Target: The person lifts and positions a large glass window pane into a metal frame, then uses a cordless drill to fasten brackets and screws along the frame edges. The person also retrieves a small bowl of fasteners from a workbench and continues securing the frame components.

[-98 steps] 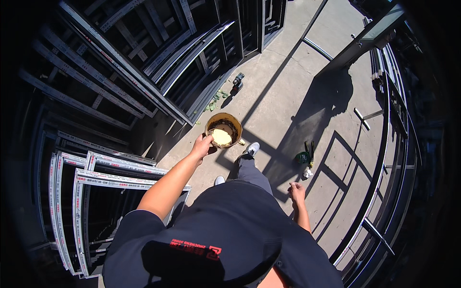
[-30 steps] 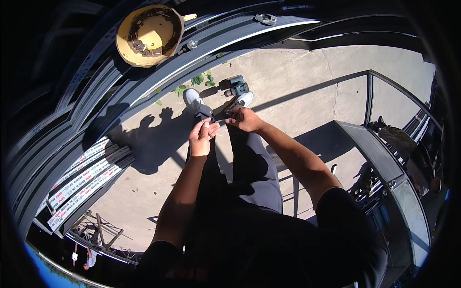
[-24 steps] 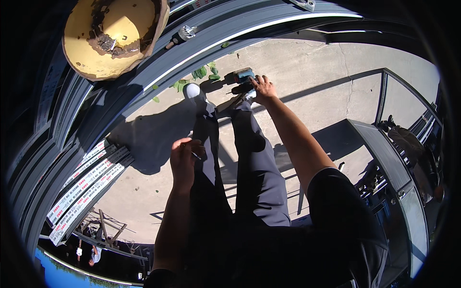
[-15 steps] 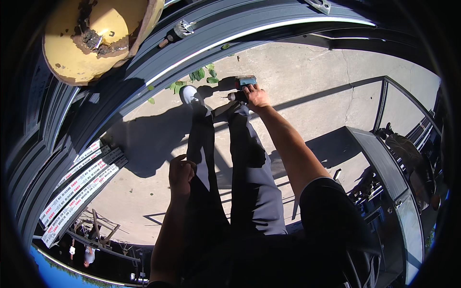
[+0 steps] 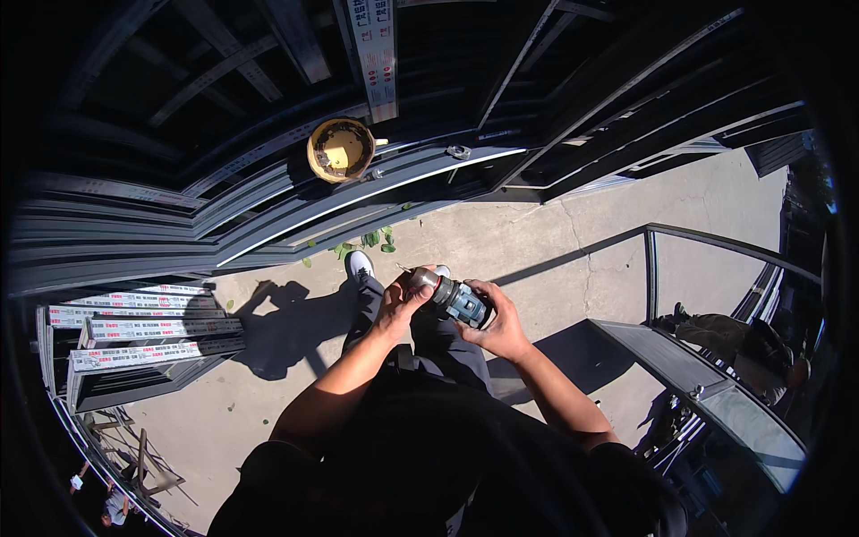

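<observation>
A cordless drill (image 5: 463, 306), with a blue and black body and a silver-grey chuck, lies sideways between my hands above my thighs. My left hand (image 5: 394, 311) is wrapped round the chuck end, and a thin bit sticks out past its fingers. At the other end, my right hand (image 5: 501, 328) grips the body near the base, thumb and fingers on either side. The drill's handle is mostly hidden.
Long dark metal profiles (image 5: 295, 225) run across ahead, bearing a stained yellow round container (image 5: 343, 154) and a small metal fitting (image 5: 459, 152). Wrapped profiles (image 5: 152, 329) are stacked left. A glazed frame (image 5: 658, 345) stands right. Green leaves (image 5: 371, 239) lie on concrete. A person (image 5: 116, 506) is far lower left.
My right hand has brought the drill up from near my feet to above my thighs. My left hand has come over and closed on its chuck end. The view has shifted back.
</observation>
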Demonstrator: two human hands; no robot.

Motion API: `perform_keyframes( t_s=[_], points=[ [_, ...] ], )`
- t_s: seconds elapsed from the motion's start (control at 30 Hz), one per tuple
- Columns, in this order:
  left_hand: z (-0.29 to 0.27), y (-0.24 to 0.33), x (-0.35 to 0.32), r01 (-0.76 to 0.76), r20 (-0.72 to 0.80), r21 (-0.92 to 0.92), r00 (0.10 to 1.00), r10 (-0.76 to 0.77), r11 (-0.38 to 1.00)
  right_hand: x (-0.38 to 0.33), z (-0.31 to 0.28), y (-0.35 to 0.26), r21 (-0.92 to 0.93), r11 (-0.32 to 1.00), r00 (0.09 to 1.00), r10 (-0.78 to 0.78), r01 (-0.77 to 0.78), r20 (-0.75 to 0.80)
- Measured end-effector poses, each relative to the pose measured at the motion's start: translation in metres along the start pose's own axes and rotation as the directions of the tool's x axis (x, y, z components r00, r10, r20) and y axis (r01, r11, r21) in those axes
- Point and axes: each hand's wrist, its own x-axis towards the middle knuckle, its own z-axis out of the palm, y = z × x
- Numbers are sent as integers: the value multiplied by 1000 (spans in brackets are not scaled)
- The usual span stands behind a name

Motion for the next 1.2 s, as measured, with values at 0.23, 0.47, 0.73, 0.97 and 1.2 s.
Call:
perform_keyframes(
  t_s=[0.23, 0.47, 0.73, 0.97, 1.2],
  points=[
    [84, 147, -44, -210, -179, -392, 972, 150, 896, -48, -28, -118, 147, 913, 919, -357, 381, -166],
    [117, 200, -86, -289, -99, -354, 957, 272, 890, -36, -21, -122, 111, 768, 771, -605, 631, -199],
    [134, 184, -110, -83, -26, -250, 997, 79, 965, -55, 5, -93, 231, 833, 864, -481, 503, -147],
    [149, 183, -122, -191, -8, -181, 981, 193, 965, -69, 7, -78, -279, 775, 776, -616, 566, -137],
    [148, 178, -131, -134, 94, -126, 985, 146, 983, -73, 21, -55, 227, 939, 954, -210, 258, -214]
  ],
)
